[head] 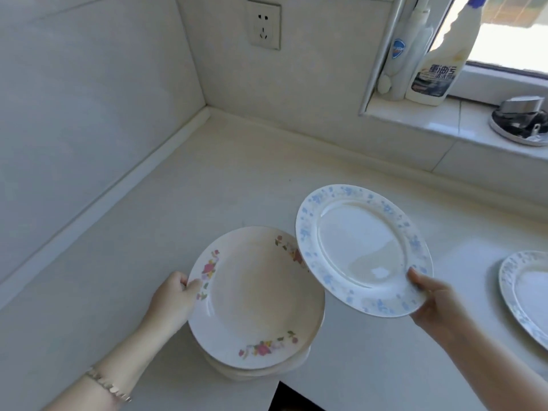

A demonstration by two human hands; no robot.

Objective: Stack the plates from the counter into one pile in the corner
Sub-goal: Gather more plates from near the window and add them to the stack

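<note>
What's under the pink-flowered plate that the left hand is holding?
Under the pink-flowered plate, gripped at its rim by the left hand, edges of more pale plates peek out at its near side. It covers the rest, so their count and pattern cannot be told.

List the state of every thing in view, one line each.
Pink-flowered plate: on top of the pile, rim gripped by the left hand.
Blue-patterned plate: held tilted in the air by the right hand.
Lower plates: stacked on the counter.
Second blue-patterned plate: flat on the counter, untouched.
Wall socket: nothing plugged in.
Cleaner bottle: upright on the windowsill.
</note>
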